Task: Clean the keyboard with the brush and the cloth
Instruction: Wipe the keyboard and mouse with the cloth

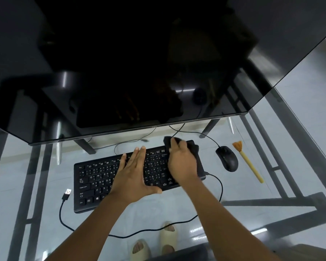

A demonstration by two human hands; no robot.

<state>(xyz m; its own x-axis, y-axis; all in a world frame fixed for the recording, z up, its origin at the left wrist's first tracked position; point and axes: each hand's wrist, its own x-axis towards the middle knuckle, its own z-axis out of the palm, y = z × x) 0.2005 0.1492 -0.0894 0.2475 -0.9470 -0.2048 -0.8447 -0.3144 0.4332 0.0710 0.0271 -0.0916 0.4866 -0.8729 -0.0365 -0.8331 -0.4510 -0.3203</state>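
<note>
A black keyboard [94, 183] lies slanted on the glass desk. My left hand [134, 174] rests flat on its middle keys, fingers straight, thumb at the front edge. My right hand [181, 162] grips a black cloth [194, 147] and presses it on the keyboard's right end. The cloth sticks out beyond my fingers at the far corner. A brush [249, 163] with a yellow handle and orange bristles lies on the desk to the right, untouched.
A black mouse [227, 158] sits between keyboard and brush. A large dark monitor [120, 72] hangs over the far side. The keyboard's cable and unplugged USB plug [66, 194] loop across the glass desk [36, 166]. Sandalled feet show below the glass.
</note>
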